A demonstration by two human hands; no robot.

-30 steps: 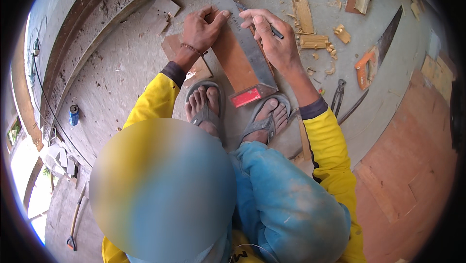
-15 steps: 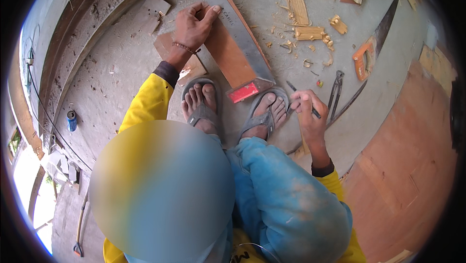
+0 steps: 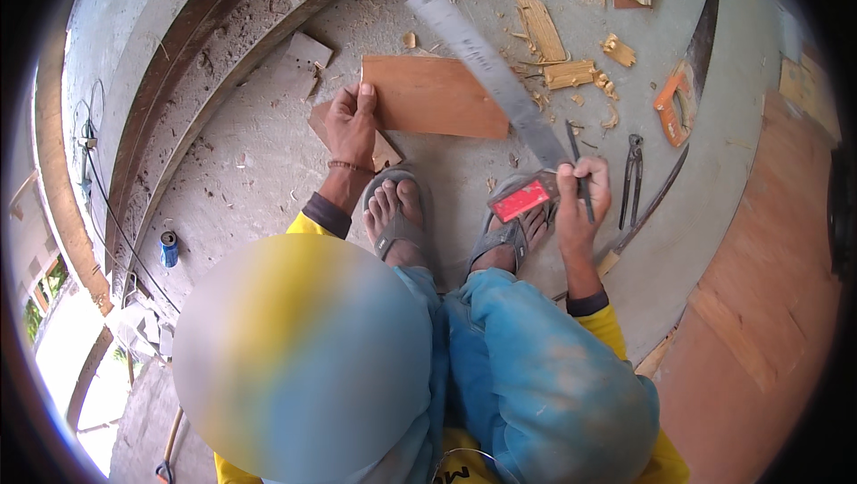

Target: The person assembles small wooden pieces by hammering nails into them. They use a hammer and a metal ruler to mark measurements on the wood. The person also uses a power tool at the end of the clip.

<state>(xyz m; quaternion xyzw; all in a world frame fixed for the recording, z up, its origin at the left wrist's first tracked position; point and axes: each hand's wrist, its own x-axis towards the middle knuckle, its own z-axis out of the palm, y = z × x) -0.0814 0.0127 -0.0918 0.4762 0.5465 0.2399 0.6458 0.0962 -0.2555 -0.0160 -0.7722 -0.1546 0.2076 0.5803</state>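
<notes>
My left hand (image 3: pixel 351 134) grips the left end of a reddish-brown wooden board (image 3: pixel 433 100), thumb on its top face. The board lies crosswise beyond my feet. My right hand (image 3: pixel 582 198) is closed on a try square (image 3: pixel 482 60) near the corner where its steel blade meets the red-faced stock (image 3: pixel 520 203). Its blade slants up to the left, passing over the board's right end. A dark pencil (image 3: pixel 573 142) is also held in the right fingers, sticking out at both ends. The stock hangs above my right sandal and partly hides that foot.
Right of my right hand lie black pincers (image 3: pixel 633 167) and an orange-handled handsaw (image 3: pixel 687 95). Wood offcuts (image 3: pixel 540 29) and shavings litter the floor beyond the board. A smaller board piece (image 3: pixel 386 150) lies beside my left wrist. A blue can (image 3: pixel 169 249) stands at left.
The try square has come off the board into my right hand, which holds the pencil too. My left hand has left the blade and turned the board crosswise by its end.
</notes>
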